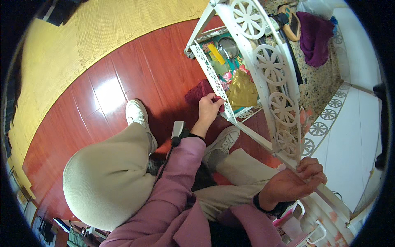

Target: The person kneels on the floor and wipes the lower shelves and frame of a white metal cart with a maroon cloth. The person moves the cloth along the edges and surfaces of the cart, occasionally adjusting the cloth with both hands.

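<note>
A white metal rack [267,146] with flower-cutout trim stands before me. My left hand [209,107] pinches a dark red knitted cloth [197,91] at the trimmed rim of its lower shelf, and part of the cloth hangs outside the rim. My right hand [293,183] is curled around a post of the rack, nearer to my body. Inside the lower shelf, on a green floral liner [220,72], are a gold-coloured packet [242,91], a round metal pan [227,47] and a yellow strip [216,54]. The pan's handle runs towards the packet.
On the speckled top shelf [321,80] lie a purple cloth [314,38], a tan device with a dark screen [291,23] and a clear plastic bag [314,7]. My white shoes [135,111] rest on the red wood floor [101,77]. Yellow foam mats [101,27] lie beyond.
</note>
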`<move>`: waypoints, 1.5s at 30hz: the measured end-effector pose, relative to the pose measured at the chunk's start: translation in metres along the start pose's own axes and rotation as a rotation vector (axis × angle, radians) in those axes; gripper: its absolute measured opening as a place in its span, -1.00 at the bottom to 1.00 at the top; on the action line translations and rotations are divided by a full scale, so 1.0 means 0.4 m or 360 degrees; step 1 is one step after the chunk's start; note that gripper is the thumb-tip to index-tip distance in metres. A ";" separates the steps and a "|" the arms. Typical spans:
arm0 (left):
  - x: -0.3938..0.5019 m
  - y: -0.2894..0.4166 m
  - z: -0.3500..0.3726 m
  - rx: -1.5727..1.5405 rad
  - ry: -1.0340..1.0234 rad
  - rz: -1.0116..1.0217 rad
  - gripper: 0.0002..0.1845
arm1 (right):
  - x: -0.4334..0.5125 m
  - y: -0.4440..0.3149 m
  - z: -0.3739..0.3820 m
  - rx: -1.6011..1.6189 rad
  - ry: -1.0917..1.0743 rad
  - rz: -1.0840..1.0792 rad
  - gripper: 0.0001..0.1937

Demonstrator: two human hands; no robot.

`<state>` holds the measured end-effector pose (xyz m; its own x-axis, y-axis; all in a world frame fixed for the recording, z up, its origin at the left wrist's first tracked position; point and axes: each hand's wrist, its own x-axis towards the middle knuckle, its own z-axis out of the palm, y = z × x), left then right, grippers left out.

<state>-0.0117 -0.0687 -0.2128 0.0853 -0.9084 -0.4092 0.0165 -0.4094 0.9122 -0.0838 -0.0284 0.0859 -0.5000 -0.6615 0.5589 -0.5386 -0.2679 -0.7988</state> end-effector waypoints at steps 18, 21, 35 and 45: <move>-0.179 -0.051 0.090 -0.0869 0.0215 -0.0536 -0.57 | 0.011 0.008 -0.007 -0.0046 0.0007 0.0026 -0.72; -0.185 -0.052 0.070 -0.1216 0.0008 -0.0695 -0.65 | 0.014 0.010 -0.007 -0.0088 -0.0008 -0.0027 -0.73; -0.107 -0.065 0.088 0.0349 0.0062 -0.0017 -0.78 | -0.002 0.006 0.006 -0.0025 0.0158 0.0047 -0.73; -0.120 -0.024 0.067 -0.0316 -0.0234 -0.0610 -0.75 | 0.005 0.001 0.010 0.0098 0.0172 0.0124 -0.71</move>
<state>-0.0425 -0.0233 -0.2022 -0.1065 -0.7028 -0.7033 0.2115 -0.7072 0.6747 -0.0822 -0.0325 0.0858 -0.6106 -0.6034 0.5129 -0.4544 -0.2635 -0.8510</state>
